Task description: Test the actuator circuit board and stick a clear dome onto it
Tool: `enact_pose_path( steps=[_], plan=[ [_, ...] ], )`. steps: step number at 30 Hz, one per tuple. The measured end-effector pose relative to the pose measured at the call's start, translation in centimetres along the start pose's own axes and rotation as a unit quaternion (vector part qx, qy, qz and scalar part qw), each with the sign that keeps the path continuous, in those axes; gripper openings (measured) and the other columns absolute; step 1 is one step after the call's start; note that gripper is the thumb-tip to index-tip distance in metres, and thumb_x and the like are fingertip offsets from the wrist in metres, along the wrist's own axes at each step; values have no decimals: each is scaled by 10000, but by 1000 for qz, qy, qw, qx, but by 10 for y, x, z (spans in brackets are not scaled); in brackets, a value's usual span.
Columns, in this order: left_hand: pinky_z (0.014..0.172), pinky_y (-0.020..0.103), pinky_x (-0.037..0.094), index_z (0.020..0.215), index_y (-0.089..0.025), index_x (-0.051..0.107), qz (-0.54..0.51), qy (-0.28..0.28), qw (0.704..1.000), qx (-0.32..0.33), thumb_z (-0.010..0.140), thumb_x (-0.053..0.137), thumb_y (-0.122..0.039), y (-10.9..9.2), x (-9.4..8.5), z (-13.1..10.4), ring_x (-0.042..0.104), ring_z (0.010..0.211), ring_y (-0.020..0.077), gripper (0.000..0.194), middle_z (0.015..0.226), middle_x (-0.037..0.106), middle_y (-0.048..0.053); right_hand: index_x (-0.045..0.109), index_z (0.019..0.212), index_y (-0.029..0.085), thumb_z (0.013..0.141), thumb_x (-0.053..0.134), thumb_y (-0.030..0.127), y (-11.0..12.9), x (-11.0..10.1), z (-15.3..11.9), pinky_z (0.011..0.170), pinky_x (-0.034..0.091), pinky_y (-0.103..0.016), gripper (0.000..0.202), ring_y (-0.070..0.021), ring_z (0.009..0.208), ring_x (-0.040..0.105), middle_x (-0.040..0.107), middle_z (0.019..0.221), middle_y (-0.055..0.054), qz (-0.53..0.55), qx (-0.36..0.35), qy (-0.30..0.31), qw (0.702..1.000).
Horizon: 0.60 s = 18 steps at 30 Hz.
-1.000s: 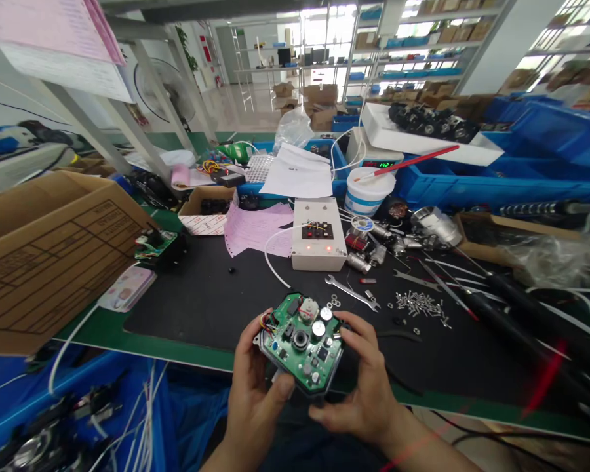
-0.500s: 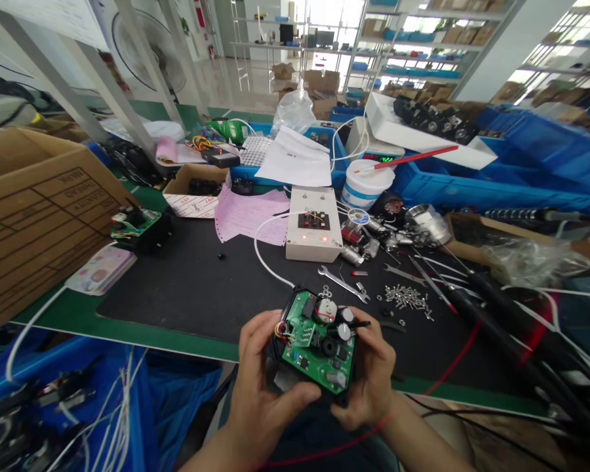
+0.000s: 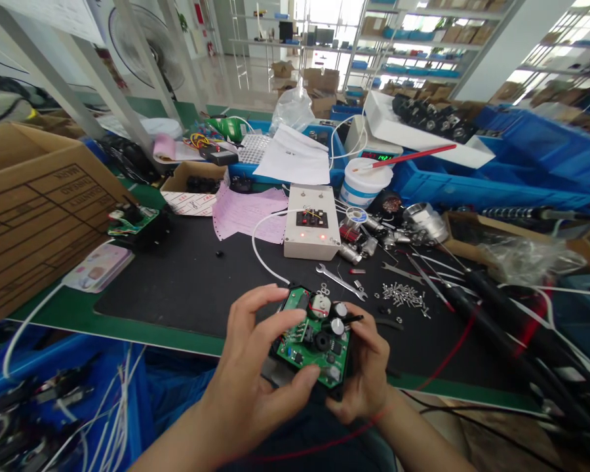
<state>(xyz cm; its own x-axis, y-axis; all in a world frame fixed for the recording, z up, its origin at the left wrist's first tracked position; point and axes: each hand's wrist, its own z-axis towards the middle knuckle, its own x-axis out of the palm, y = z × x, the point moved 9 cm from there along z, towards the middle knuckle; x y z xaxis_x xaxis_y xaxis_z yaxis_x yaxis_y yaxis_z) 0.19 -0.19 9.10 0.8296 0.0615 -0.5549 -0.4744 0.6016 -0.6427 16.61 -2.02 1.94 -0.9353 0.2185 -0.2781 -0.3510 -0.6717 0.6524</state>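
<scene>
The green, component-crowded circuit board in its black, angular housing is sitting above the near edge of the green desk. The right hand is grasping its right side; the left hand is curving over its left side, fingers and thumb apart, and whether it is gripping, I cannot tell. The unit is probably feeling light and stiff; the silver-topped cylindrical capacitors are likely staying fragile, so the housing's rim is offering the safest hold.
</scene>
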Motion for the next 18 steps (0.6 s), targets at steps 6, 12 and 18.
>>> enact_pose_path(
  steps=[6, 12, 18],
  plan=[
    [1075, 450, 283, 1049, -255, 597, 119, 104, 983, 90, 788, 631, -227, -31, -3, 31, 472, 1183, 268, 265, 1212, 537, 68, 310, 1382, 232, 713, 670, 500, 5, 1, 5, 915, 443, -522, 805, -370, 1182, 440, 396, 1284, -141, 3, -10, 6, 1000],
    [1095, 414, 245, 1033, -258, 607, 151, 165, 968, 116, 818, 626, -227, -35, 0, 39, 501, 1163, 230, 219, 1186, 581, 43, 294, 1398, 226, 746, 650, 540, 10, 1, 8, 954, 422, -517, 807, -353, 1205, 417, 376, 1304, -141, 4, -23, 14, 1000],
    [1097, 390, 261, 1032, -251, 589, 130, 182, 965, 138, 856, 602, -206, -36, 2, 41, 503, 1168, 214, 182, 1157, 600, 34, 296, 1398, 223, 729, 675, 524, 8, 3, 8, 934, 437, -529, 825, -377, 1200, 424, 379, 1311, -154, 10, -17, 19, 1000]
  ],
)
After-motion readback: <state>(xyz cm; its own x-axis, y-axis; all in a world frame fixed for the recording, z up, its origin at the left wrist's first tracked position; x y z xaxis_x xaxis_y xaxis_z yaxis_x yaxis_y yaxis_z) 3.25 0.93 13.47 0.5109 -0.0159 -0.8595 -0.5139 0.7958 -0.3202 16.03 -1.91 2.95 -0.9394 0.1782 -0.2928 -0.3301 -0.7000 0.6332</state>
